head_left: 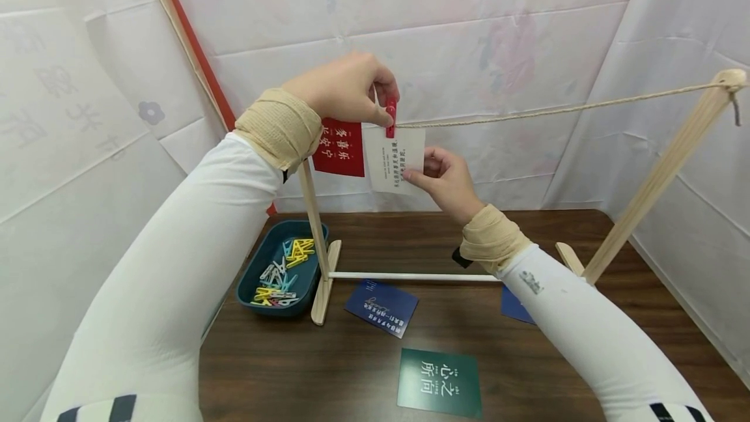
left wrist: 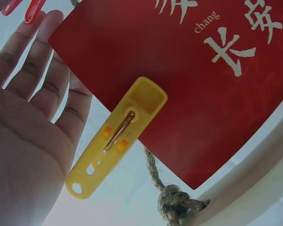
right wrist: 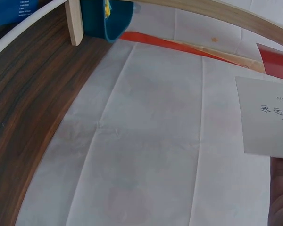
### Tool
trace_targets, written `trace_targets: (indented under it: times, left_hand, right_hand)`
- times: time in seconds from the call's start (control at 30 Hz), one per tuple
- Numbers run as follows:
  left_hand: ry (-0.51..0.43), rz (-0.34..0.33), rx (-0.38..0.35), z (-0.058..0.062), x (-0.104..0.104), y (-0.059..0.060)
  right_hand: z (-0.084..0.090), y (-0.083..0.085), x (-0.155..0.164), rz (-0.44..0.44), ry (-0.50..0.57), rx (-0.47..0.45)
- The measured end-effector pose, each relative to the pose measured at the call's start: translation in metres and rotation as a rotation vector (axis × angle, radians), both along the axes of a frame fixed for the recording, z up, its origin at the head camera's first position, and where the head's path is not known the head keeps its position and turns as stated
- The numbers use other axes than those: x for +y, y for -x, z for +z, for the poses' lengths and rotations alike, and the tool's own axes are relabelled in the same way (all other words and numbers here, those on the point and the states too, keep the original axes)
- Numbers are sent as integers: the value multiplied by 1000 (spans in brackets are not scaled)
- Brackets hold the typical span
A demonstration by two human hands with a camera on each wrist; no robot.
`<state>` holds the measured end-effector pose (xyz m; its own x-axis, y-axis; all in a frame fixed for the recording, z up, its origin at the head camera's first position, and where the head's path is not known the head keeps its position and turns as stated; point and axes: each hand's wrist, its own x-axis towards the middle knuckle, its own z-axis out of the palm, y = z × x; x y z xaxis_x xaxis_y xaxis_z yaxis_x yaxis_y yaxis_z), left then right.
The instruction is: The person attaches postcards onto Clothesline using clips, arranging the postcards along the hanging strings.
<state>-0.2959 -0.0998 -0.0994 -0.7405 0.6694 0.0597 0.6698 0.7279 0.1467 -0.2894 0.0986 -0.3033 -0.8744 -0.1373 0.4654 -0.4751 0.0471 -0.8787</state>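
Closest to us come the white sleeves (head_left: 158, 285), reaching up to a strung twine (head_left: 527, 116), and here's the delicate bit! Our left hand (head_left: 346, 86) pinches a red clothespin (head_left: 390, 116) right at the line, while our right hand (head_left: 448, 184) holds the white card (head_left: 381, 165) by its lower right side, top edge up against the twine. We'd call this the pegging step; whether the pin bites card and twine together, we can't tell. Beside it hangs the red card (head_left: 346, 155), a yellow clothespin (left wrist: 118, 136) on its edge. The next move, we reckon, calls for a steady card and a gentle release of the pin. Down on the counter (head_left: 293, 370), a blue card (head_left: 383, 308) and a green card (head_left: 439, 383) lie flat, near a teal basket (head_left: 243, 282) of clothespins!
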Motion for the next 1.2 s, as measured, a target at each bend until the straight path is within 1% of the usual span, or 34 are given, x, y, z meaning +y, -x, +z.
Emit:
trace_targets:
  times: [0.23, 0.33, 0.43, 0.53, 0.7, 0.8, 1.0, 1.2]
  left_hand:
    - [-14, 23, 1, 0, -2, 3]
    - [-44, 32, 11, -1, -4, 3]
    - [-95, 30, 37, -2, -8, 2]
    - [-142, 12, 88, -3, -12, -1]
    - [-199, -43, 185, -5, -16, -8]
    - [-236, -70, 216, -8, -19, -14]
    - [-286, -83, 260, -18, -27, -22]
    - [-356, -158, 303, -33, -37, -27]
  right_hand:
    - [-1, 0, 10, -29, -24, 2]
    - [-2, 0, 15, -29, -22, 0]
    - [-2, -2, 21, -31, -27, -1]
    - [-3, -4, 27, -26, -40, 6]
    - [-2, -9, 36, -20, -58, 28]
    - [-3, -11, 40, -28, -71, 40]
    - [-9, -14, 51, -43, -97, 56]
    - [-14, -17, 63, -64, -120, 51]
